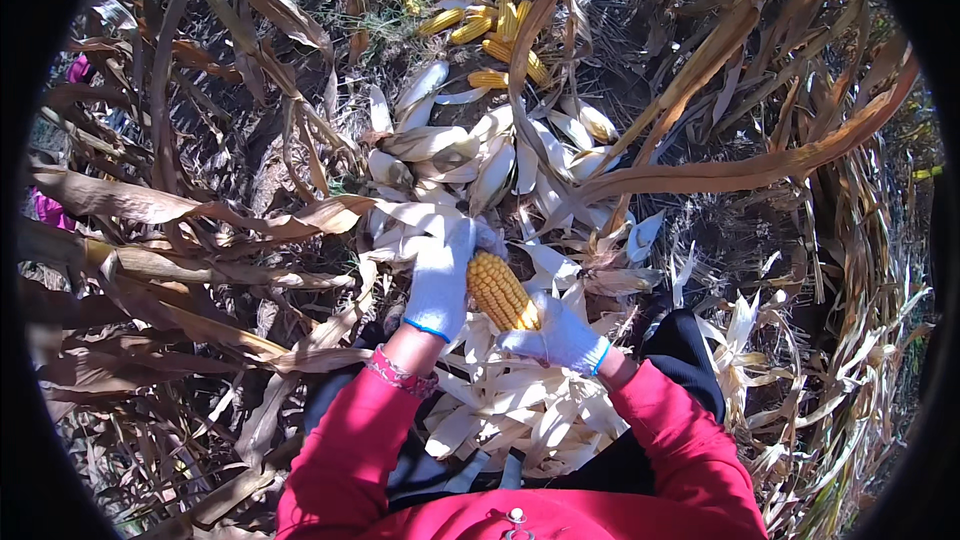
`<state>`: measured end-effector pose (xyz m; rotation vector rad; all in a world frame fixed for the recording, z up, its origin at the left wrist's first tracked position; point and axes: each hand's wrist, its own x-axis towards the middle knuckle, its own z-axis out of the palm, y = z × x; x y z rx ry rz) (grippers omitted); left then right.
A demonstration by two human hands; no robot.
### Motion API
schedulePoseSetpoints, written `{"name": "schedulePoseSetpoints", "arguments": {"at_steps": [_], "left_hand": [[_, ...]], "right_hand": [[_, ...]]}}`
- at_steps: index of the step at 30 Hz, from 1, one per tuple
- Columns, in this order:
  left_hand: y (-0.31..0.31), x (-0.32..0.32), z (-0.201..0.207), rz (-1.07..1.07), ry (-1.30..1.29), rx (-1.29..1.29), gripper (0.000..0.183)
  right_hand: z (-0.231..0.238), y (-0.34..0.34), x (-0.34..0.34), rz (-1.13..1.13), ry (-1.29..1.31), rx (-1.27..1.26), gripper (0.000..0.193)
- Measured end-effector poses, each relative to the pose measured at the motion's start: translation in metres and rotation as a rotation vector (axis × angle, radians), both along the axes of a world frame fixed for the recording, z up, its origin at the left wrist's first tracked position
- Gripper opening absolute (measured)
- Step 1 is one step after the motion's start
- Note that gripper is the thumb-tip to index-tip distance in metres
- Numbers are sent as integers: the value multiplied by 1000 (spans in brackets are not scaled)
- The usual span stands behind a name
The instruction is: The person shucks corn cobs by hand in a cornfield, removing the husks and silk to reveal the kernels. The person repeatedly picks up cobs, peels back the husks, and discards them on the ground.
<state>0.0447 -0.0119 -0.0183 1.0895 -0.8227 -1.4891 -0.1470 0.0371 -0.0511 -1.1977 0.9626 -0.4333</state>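
A yellow ear of corn (500, 292), its kernels bare along the visible side, slants between my two gloved hands. My left hand (440, 275), in a white knit glove with a blue cuff edge, is closed about its upper end; the fingertips are partly hidden, and pale husk shows beside them. The lower end of the ear sits in the grip of my right hand (562, 337), gloved the same way. Beneath and in front of the hands lie loose pale husks (520, 400) and a heap of ears still in their husks (430, 143).
Bare yellow ears (472, 30) lie piled on the ground beyond the husk heap. Dry corn stalks and leaves (150, 205) crowd the left side. A long curled brown leaf (740, 168) arches across the right. My dark-trousered knees (690, 355) flank the loose husks.
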Motion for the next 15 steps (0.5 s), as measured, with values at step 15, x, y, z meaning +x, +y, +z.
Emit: {"name": "schedulePoseSetpoints", "arguments": {"at_steps": [15], "left_hand": [[73,7,19,-1122,-1217,-517,17]], "right_hand": [[-94,-34,19,128,85,237,41]]}}
